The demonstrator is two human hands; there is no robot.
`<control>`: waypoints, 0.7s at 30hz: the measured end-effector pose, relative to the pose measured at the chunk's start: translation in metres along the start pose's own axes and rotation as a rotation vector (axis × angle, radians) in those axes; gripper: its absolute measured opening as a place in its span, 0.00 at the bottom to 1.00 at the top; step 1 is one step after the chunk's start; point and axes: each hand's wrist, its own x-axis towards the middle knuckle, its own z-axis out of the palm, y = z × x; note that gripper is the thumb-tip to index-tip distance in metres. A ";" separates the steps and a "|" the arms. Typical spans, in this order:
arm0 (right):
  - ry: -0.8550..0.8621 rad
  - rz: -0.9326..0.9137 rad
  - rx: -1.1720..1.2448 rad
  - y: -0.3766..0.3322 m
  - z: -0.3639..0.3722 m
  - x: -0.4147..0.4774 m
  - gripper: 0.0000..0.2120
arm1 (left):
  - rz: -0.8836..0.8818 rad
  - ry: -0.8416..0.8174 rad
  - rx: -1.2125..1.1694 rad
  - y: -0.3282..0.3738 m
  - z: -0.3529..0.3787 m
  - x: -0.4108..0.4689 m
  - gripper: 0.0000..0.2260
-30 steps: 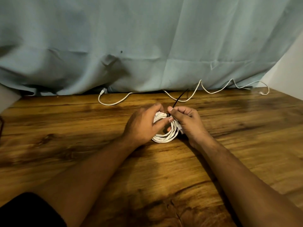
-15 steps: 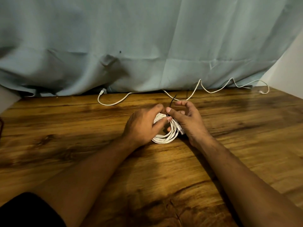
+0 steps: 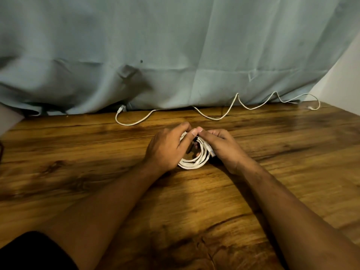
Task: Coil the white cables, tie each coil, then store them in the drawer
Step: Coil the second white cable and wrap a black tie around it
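Now left hand (image 3: 165, 151) and right hand (image 3: 224, 149) clutch the white coil (image 3: 192, 162) on a wooden table (image 3: 78, 152) below a blue-grey curtain (image 3: 175, 45).

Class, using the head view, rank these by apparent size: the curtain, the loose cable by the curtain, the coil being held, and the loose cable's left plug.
1. curtain
2. loose cable, judged by its sideways spread
3. coil, partly covered and nearer the camera, so its rank is less sure
4. plug
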 end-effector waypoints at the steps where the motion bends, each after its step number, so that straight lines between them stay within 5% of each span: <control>1: -0.028 0.011 0.026 -0.001 0.000 -0.001 0.27 | -0.019 0.008 -0.014 -0.001 0.000 0.001 0.20; 6: -0.158 0.049 0.033 -0.002 0.001 -0.003 0.19 | -0.070 0.052 -0.090 -0.001 -0.001 0.003 0.17; 16: -0.058 0.004 0.034 -0.001 0.009 -0.004 0.04 | -0.077 0.025 -0.161 -0.002 0.002 0.005 0.18; 21: 0.111 -0.186 -0.009 -0.002 0.011 -0.004 0.13 | -0.088 0.007 -0.158 -0.004 0.003 0.006 0.16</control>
